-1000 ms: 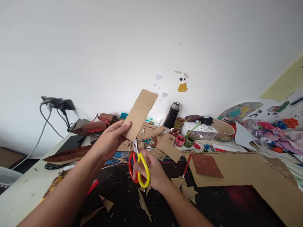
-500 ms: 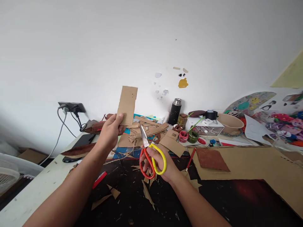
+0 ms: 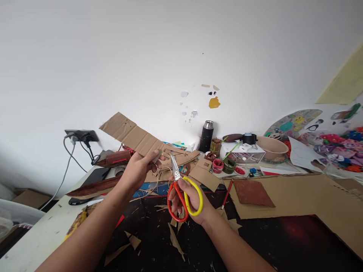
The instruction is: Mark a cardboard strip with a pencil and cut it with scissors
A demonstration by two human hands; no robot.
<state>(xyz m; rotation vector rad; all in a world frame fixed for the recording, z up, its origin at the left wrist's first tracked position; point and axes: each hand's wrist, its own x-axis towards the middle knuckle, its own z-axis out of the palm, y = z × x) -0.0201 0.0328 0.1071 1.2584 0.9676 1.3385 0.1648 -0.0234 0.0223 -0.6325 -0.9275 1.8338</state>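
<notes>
A strip of brown cardboard (image 3: 133, 136) is pinched in my left hand (image 3: 143, 166), thumb on top, its long end tilted up to the left. My right hand (image 3: 193, 198) grips a pair of scissors (image 3: 180, 189) with one red and one yellow handle loop. The blades look closed and point up, a little to the right of the cardboard strip and apart from it. Behind the blades lies a heap of cardboard scraps (image 3: 184, 156). Part of my right hand's fingers is hidden behind the red loop.
Paint jars (image 3: 217, 165), a black thermos (image 3: 207, 136) and a beige bowl (image 3: 272, 145) stand along the wall. A large cardboard sheet (image 3: 297, 192) bearing a reddish-brown square (image 3: 253, 192) covers the right side. Near it lies a red pencil (image 3: 227, 194). Cut scraps (image 3: 176, 241) litter the dark mat.
The cardboard strip has turned from nearly upright to a leftward slant, showing creases across it. My left hand has lowered slightly. The scissors stay in my right hand, nearly unmoved.
</notes>
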